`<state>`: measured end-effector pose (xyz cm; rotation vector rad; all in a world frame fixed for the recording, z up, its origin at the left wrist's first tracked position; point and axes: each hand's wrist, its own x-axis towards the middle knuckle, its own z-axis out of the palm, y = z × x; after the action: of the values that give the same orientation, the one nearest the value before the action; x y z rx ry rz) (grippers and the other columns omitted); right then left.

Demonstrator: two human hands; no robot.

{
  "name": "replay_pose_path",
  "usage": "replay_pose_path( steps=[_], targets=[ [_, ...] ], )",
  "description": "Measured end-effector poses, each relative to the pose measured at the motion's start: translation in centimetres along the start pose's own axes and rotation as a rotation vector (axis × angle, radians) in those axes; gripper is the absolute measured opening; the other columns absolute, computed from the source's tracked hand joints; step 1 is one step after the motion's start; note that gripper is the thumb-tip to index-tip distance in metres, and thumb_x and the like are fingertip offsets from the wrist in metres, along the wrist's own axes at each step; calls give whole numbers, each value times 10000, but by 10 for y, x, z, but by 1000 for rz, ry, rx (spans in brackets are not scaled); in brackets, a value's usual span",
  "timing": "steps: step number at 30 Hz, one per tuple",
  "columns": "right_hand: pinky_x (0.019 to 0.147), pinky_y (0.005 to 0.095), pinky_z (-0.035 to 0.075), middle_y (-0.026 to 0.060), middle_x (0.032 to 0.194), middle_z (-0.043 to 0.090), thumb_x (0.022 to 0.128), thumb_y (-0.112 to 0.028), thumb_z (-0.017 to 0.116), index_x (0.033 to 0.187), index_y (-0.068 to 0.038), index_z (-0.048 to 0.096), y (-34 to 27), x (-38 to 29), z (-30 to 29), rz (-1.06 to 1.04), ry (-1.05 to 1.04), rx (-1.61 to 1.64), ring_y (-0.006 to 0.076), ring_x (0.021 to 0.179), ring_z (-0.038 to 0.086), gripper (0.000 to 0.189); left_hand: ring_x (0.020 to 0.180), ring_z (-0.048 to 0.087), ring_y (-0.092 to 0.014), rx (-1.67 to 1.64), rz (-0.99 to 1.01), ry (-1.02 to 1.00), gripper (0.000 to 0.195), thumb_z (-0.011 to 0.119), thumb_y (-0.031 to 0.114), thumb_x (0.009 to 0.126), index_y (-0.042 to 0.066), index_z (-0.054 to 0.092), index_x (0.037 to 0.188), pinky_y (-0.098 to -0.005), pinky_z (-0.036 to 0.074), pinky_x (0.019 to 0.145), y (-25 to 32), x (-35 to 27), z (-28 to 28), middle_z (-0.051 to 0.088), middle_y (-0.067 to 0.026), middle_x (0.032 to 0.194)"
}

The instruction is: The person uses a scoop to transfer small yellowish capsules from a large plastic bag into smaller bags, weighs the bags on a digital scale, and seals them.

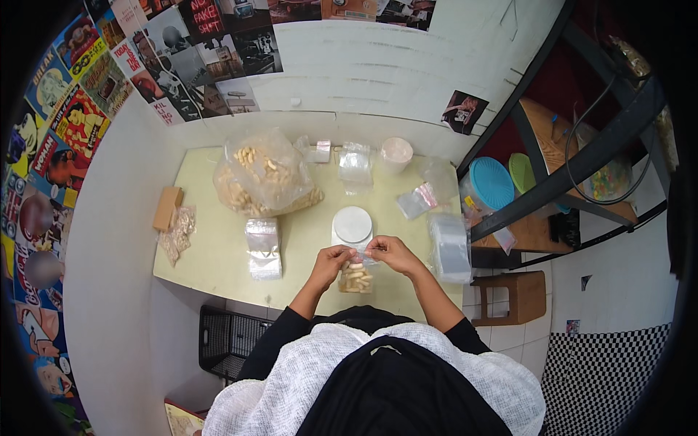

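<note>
My left hand [331, 264] and my right hand [393, 254] pinch the top edge of a small clear plastic bag [356, 279] between fingertips and thumbs. Pale, finger-shaped snack pieces lie in the bag's lower part. Just beyond my fingers stands a white digital scale with a round pan [352, 224]; my hands partly cover its near end. Further back to the left, a large clear bag [262, 180] bulges with the same kind of pieces. A stack of flat clear bags [264, 249] lies left of my hands.
More clear bags [450, 248] lie at the table's right edge, others [355, 168] at the back near a whitish cup [396, 154]. A brown box [167, 209] and a bag of small pieces [177, 234] sit at left. A black crate [232, 338] and brown stool [526, 297] stand below.
</note>
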<state>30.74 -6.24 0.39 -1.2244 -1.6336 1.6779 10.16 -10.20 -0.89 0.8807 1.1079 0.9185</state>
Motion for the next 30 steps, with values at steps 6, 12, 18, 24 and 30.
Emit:
replay_pose_path(
  steps=[6, 12, 18, 24, 30],
  targets=[
    [676, 249, 430, 6, 761, 585, 853, -135, 648, 884, -11, 614, 7, 1, 9, 68, 84, -173, 102, 714, 518, 132, 691, 574, -93, 80, -14, 9, 216, 601, 183, 909, -13, 691, 905, -228, 443, 640, -13, 5, 0, 685, -50, 798],
    [683, 273, 445, 19, 768, 608, 839, -153, 670, 877, -8, 617, 18, 5, 12, 3, 1, -192, 109, 724, 532, 159, 656, 543, -76, 178, -49, -22, 300, 565, 261, 932, -7, 696, 896, -228, 418, 605, -15, 4, 1, 688, -48, 780],
    [657, 249, 445, 20, 744, 618, 822, -143, 693, 837, -6, 634, 31, 9, 22, 23, 93, -124, 98, 714, 546, 150, 694, 567, -73, 87, -88, -18, 288, 567, 282, 930, 19, 684, 927, -222, 439, 644, -26, 2, -2, 680, -31, 770],
    [676, 263, 468, 45, 829, 645, 806, -159, 719, 953, -15, 627, 38, 18, 10, 188, 89, 197, 130, 767, 587, 225, 748, 603, -80, 41, -147, -170, 231, 714, 113, 805, 2, 634, 991, -219, 468, 678, -17, -18, -12, 667, -29, 877],
    [702, 273, 495, 50, 966, 622, 797, -101, 729, 1242, -34, 425, 21, 4, 24, 436, -75, 377, 132, 810, 597, 543, 780, 621, -116, -154, -153, 106, 258, 725, 49, 786, -21, 617, 1011, -245, 502, 693, -46, -17, -29, 660, -52, 894]
  ],
)
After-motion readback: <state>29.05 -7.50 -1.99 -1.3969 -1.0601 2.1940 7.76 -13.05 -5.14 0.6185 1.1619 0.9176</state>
